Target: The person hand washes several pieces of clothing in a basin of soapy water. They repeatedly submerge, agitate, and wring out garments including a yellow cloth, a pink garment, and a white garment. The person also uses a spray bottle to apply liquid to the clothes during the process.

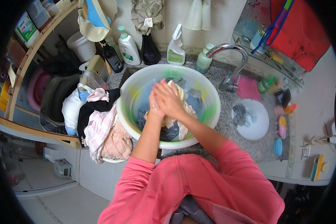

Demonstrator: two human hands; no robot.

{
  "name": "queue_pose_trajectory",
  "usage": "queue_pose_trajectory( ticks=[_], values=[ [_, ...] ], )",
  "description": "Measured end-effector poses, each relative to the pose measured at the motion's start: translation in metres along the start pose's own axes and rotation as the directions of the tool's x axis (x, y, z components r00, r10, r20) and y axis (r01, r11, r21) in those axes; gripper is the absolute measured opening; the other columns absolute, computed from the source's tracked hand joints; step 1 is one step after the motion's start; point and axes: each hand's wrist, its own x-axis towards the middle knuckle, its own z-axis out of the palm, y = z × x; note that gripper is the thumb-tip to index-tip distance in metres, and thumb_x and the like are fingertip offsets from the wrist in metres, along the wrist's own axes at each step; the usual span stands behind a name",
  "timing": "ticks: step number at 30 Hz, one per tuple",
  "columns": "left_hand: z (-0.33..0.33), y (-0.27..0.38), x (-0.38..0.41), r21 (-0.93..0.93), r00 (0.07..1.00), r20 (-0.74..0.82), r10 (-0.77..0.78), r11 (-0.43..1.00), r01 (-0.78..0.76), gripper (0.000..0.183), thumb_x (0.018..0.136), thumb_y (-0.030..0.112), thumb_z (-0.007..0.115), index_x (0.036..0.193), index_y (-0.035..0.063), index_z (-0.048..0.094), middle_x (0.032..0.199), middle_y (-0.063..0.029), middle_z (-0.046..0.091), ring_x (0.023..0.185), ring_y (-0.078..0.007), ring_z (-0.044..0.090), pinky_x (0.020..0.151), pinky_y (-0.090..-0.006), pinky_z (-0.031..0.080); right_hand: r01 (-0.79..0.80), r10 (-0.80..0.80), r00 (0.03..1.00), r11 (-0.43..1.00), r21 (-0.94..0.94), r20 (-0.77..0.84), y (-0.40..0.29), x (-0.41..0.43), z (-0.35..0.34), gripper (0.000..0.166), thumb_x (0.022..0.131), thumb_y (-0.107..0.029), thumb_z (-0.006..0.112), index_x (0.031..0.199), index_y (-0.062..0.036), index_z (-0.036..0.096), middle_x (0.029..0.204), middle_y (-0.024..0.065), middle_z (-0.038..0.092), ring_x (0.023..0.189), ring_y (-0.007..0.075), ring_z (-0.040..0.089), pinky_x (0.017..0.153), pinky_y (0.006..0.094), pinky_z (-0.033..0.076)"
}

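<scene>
A large pale plastic basin [212,112] with green and yellow patches stands in front of me, holding cloudy water and wet clothes. Over its middle, my left hand [154,104] and my right hand [168,96] are pressed together, the right lying across the left. Their skin looks wet. Whatever may be between the palms is hidden. Cream-coloured cloth [182,93] shows just beside and under the hands. Dark blue cloth [170,133] lies in the basin's near part, and a grey piece of cloth [195,93] floats at the right.
Dry-looking clothes [99,120] are heaped left of the basin. A chrome faucet [226,84] arches at the back right. Several bottles, including a white spray bottle [176,53], line the wall. A white bowl [254,127] with small grey cloths sits on the granite counter [224,123].
</scene>
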Motion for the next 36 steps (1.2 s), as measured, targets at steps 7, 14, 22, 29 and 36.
queue_pose_trajectory(
  ticks=[7, 14, 22, 29, 36],
  values=[
    [0.023, -0.01, -0.005, 0.078, 0.988, -0.126, -0.089, 0.992, 0.099, 0.039, 0.092, 0.032, 0.04, 0.123, 0.0102, 0.049, 0.118, -0.0072, 0.056, 0.111, -0.0227, 0.052, 0.098, -0.0379, 0.038, -0.261, 0.276, 0.955, 0.956, 0.137, -0.105, 0.031, 0.015, 0.002, 0.03, 0.086, -0.021, 0.044, 0.109, -0.0097, 0.061, 0.124, 0.0086, 0.053, 0.117, 0.0287, 0.047, 0.104, 0.0489, 0.027],
    [0.009, -0.015, 0.002, 0.244, 0.991, -0.119, -0.059, 0.966, 0.086, 0.051, 0.092, 0.047, 0.045, 0.127, 0.0103, 0.046, 0.119, -0.0063, 0.055, 0.107, -0.0203, 0.053, 0.091, -0.035, 0.043, -0.347, 0.346, 0.936, 0.938, -0.006, -0.061, 0.046, 0.024, -0.004, 0.026, 0.084, -0.026, 0.05, 0.099, -0.0112, 0.064, 0.105, 0.0099, 0.063, 0.092, 0.0282, 0.06, 0.081, 0.0464, 0.046],
    [0.043, -0.005, -0.016, 0.852, 0.926, -0.129, 0.355, 0.518, -0.08, 0.032, 0.078, 0.023, 0.073, 0.096, -0.0011, 0.061, 0.087, -0.0073, 0.063, 0.076, -0.0137, 0.058, 0.068, -0.0272, 0.048, -0.54, 0.792, 0.582, 0.204, 0.816, 0.187, 0.075, 0.012, -0.03, 0.028, 0.093, -0.028, 0.05, 0.088, -0.0013, 0.056, 0.067, 0.0042, 0.053, 0.056, 0.0118, 0.056, 0.046, 0.0248, 0.045],
    [0.066, 0.024, -0.014, 0.918, 0.885, -0.034, 0.464, 0.365, -0.156, 0.035, 0.086, 0.034, 0.063, 0.079, -0.0008, 0.06, 0.07, -0.0028, 0.058, 0.061, -0.0096, 0.05, 0.055, -0.0258, 0.041, -0.466, 0.403, 0.878, 0.596, 0.654, 0.259, 0.061, -0.007, -0.065, 0.034, 0.092, -0.029, 0.052, 0.112, -0.0009, 0.054, 0.101, 0.0124, 0.061, 0.089, 0.0164, 0.058, 0.08, 0.0278, 0.046],
    [0.031, 0.002, 0.001, 0.937, 0.717, 0.272, 0.642, -0.007, -0.349, 0.036, 0.095, 0.029, 0.045, 0.076, 0.0005, 0.052, 0.066, -0.0072, 0.054, 0.06, -0.0181, 0.05, 0.056, -0.0326, 0.04, -0.358, 0.666, 0.734, 0.214, 0.909, 0.132, -0.026, -0.005, -0.014, 0.035, 0.09, -0.022, 0.058, 0.117, -0.0034, 0.046, 0.113, 0.0118, 0.054, 0.101, 0.0181, 0.052, 0.088, 0.0294, 0.042]
  ],
)
